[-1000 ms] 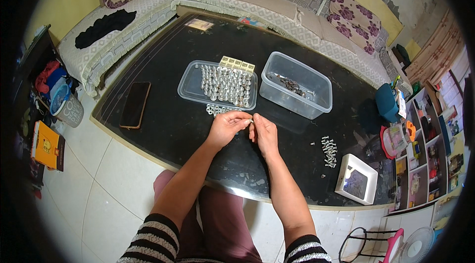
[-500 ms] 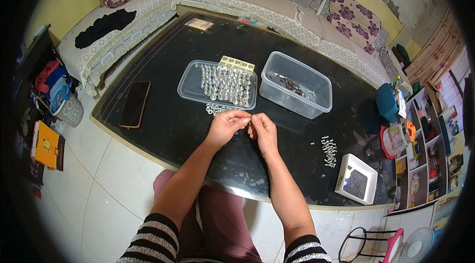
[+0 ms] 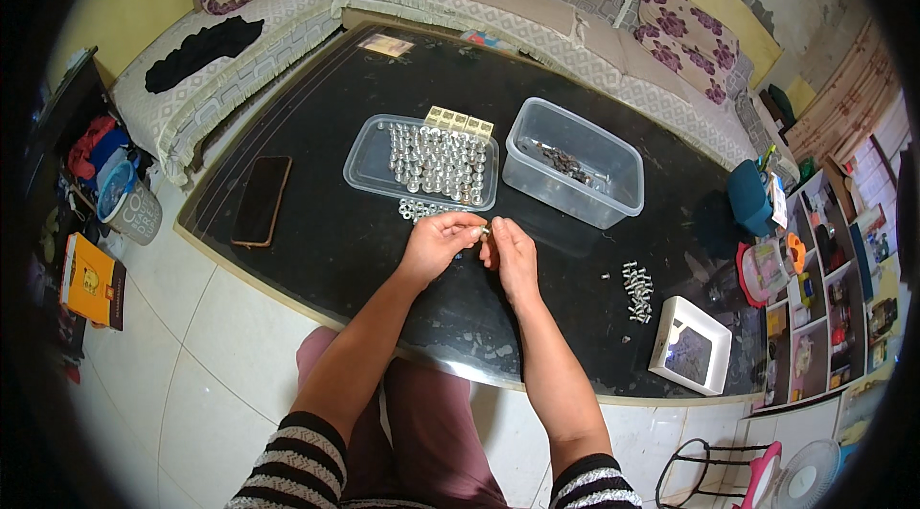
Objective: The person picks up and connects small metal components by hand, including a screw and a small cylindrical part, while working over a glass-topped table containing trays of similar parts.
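Note:
My left hand [image 3: 439, 242] and my right hand [image 3: 512, 251] meet above the dark table, fingertips pinched together. Between them shows a small shiny metal piece [image 3: 486, 231], perhaps a bolt; the fingers cover most of it. Just beyond the hands lies a clear plastic lid [image 3: 367, 186] carrying rows of round silver metal pieces [image 3: 436, 164]. Several nut-like metal rings [image 3: 412, 210] lie between the lid and my left hand. Off to the right is a pile of small silver bolts [image 3: 636, 292].
A clear plastic tub [image 3: 618, 209] with dark metal bits stands beyond my right hand. A phone [image 3: 262, 202] lies at the left of the table [image 3: 326, 260]. A white open box [image 3: 661, 356] sits near the right edge. A sofa [image 3: 575, 44] runs behind the table.
The fingertips of my right hand have drawn slightly away from the left, and more of the small metal piece shows between them. The arms have hardly moved.

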`<state>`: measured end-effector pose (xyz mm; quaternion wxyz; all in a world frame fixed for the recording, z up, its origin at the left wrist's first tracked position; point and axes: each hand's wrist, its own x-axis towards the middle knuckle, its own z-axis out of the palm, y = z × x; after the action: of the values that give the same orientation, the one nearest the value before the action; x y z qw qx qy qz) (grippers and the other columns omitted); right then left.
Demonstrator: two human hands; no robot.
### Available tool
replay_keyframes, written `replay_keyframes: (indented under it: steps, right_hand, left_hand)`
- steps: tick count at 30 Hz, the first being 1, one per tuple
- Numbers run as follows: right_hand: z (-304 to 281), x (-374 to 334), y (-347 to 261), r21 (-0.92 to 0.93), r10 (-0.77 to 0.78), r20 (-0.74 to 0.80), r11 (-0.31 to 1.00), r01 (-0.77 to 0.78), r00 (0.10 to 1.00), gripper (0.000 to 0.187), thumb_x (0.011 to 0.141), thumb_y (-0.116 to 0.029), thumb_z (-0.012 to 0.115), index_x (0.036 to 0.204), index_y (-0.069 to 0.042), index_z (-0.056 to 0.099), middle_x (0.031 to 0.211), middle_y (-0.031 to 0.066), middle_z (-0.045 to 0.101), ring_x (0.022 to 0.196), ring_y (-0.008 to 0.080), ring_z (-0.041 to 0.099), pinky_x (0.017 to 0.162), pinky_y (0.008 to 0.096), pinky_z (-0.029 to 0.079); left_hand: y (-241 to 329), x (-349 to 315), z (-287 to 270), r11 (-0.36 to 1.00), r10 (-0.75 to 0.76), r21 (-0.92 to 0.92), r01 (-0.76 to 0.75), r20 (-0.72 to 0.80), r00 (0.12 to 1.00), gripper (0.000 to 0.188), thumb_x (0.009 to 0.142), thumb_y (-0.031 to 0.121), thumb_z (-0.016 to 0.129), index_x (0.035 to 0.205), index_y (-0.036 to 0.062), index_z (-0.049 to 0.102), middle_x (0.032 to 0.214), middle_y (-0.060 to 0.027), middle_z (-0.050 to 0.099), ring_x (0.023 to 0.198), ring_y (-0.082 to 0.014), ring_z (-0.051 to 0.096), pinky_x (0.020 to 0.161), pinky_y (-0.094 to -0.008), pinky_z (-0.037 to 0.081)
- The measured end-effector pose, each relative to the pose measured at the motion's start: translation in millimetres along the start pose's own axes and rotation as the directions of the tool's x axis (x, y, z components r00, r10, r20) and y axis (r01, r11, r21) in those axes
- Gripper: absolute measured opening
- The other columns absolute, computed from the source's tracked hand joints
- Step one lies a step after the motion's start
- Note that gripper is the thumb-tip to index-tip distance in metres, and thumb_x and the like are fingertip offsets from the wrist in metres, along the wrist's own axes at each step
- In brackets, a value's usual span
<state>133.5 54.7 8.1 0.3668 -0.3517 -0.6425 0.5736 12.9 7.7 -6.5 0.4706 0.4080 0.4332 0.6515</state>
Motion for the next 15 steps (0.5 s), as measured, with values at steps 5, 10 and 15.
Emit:
replay_keyframes:
  steps: [5, 10, 15]
  right_hand:
    - [-6.5, 1.3, 5.5, -0.002, -0.032, 0.018, 0.999, 0.032, 0.999, 0.034, 0.084, -0.034, 0.042, 0.068, -0.005, 0.049, 0.052, 0.0003, 0.047, 0.044, 0.0052, 0.04, 0.041, 0.0176, 0.031]
    - [2.3, 0.9, 0.1, -0.014, -0.08, -0.086, 0.997, 0.079, 0.993, 0.034, 0.084, -0.032, 0.043, 0.065, -0.005, 0.05, 0.052, -0.0002, 0.047, 0.044, 0.0052, 0.04, 0.042, 0.0178, 0.031]
    - [-3.5, -0.1, 2.5, -0.036, -0.029, -0.017, 0.999, 0.029, 0.999, 0.034, 0.084, -0.032, 0.043, 0.064, -0.005, 0.049, 0.052, -0.0002, 0.047, 0.044, 0.0053, 0.04, 0.042, 0.0177, 0.032]
  left_hand:
    - [0.7, 2.0, 2.4, 1.0, 0.004, 0.011, -0.005, 0.031, 1.0, 0.016, 0.077, 0.005, 0.054, 0.091, -0.0016, 0.056, 0.08, -0.0014, 0.056, 0.069, -0.0054, 0.049, 0.063, -0.0182, 0.041]
    - [-0.5, 1.9, 1.2, 1.0, -0.002, -0.025, 0.002, -0.017, 1.0, 0.016, 0.078, 0.005, 0.053, 0.091, -0.0016, 0.056, 0.08, -0.0014, 0.056, 0.069, -0.0054, 0.049, 0.064, -0.0181, 0.041]
    - [0.4, 0.7, 1.3, 1.0, -0.008, 0.009, 0.008, 0.041, 0.999, 0.015, 0.078, 0.005, 0.053, 0.092, -0.0016, 0.056, 0.08, -0.0017, 0.056, 0.069, -0.0053, 0.049, 0.064, -0.0181, 0.041]
